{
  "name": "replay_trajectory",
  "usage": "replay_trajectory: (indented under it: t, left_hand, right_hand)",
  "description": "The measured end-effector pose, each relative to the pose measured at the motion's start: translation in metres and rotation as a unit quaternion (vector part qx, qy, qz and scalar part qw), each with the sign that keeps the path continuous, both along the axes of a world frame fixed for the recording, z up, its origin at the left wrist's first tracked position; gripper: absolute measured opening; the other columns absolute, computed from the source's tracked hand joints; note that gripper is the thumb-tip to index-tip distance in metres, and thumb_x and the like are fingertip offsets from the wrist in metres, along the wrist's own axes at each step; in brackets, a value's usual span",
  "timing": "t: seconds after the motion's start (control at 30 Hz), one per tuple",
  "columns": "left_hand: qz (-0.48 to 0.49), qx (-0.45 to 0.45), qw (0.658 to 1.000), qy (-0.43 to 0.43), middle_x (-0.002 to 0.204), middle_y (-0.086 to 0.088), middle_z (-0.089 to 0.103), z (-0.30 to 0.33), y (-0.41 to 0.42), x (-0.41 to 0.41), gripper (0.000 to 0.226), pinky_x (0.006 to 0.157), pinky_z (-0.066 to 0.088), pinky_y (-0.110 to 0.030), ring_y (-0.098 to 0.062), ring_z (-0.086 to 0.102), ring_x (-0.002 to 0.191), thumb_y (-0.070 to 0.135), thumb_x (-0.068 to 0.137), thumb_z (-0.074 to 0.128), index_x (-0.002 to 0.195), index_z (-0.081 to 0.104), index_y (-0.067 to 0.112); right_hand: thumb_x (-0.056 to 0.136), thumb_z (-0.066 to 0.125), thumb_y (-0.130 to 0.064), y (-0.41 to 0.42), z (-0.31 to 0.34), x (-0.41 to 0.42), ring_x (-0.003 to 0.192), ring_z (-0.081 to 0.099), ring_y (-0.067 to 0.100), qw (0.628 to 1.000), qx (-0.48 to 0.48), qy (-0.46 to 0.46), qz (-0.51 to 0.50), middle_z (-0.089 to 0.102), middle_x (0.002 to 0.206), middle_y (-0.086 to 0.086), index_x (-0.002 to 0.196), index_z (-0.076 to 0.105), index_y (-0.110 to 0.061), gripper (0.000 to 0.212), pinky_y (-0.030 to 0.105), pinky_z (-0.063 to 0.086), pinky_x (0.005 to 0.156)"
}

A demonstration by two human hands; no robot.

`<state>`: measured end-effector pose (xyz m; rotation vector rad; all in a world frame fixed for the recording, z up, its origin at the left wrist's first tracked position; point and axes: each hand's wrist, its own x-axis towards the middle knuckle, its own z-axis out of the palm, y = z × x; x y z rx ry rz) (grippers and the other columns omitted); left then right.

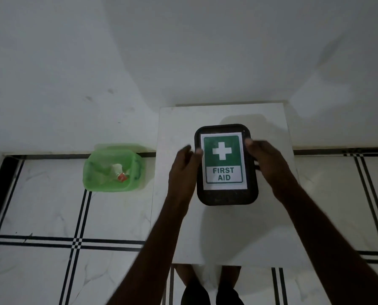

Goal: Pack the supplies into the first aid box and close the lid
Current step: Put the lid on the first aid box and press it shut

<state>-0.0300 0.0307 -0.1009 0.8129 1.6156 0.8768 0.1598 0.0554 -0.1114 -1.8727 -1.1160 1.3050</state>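
Reaching in from below: left hand and right hand gripping opposite sides of the first aid box, black, round-cornered, lid on, green-cross "FIRST AID" label, sitting on the white table.

first aid box body is hiding under its lid; both hands' fingertips are blurring at its sides. Left of it, green basket contents are reading too small to identify.
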Motion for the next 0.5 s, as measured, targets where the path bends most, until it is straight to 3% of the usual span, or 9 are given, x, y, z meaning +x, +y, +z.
replay_trajectory:
  t: [0.13, 0.27, 0.5]
  left_hand:
    - [0.027, 0.037, 0.999, -0.015, 0.089, 0.007, 0.071, -0.002, 0.049, 0.011, 0.033, 0.077, 0.053, -0.029, -0.008, 0.066, 0.081, 0.041, 0.102, 0.048, 0.102, 0.069, 0.016]
    - [0.053, 0.044, 0.998, -0.003, 0.1, 0.001, 0.077, -0.019, 0.058, 0.017, 0.028, 0.086, 0.061, -0.035, -0.017, 0.073, 0.09, 0.035, 0.101, 0.052, 0.113, 0.072, 0.019]
    - [0.046, 0.087, 0.994, 0.057, 0.111, 0.003, 0.075, -0.03, 0.063, 0.018, 0.029, 0.077, 0.053, -0.014, -0.007, 0.07, 0.096, 0.031, 0.102, 0.05, 0.12, 0.07, 0.018]
  right_hand:
    - [0.092, 0.047, -0.057, 0.041, 0.001, -0.015, 0.083, 0.072, 0.026, 0.992, -0.039, 0.083, -0.088, 0.075, 0.092, 0.008, 0.1, 0.068, -0.008, 0.054, 0.038, 0.056, 0.083]
    - [0.089, 0.054, -0.055, 0.048, -0.004, -0.021, 0.072, 0.072, 0.027, 0.983, -0.071, 0.091, -0.145, 0.074, 0.079, 0.008, 0.092, 0.069, -0.008, 0.05, 0.034, 0.056, 0.074]
    - [0.09, 0.057, -0.051, 0.048, -0.01, -0.023, 0.075, 0.073, 0.03, 0.986, -0.021, 0.075, -0.15, 0.075, 0.08, 0.011, 0.087, 0.068, -0.005, 0.047, 0.043, 0.06, 0.079]
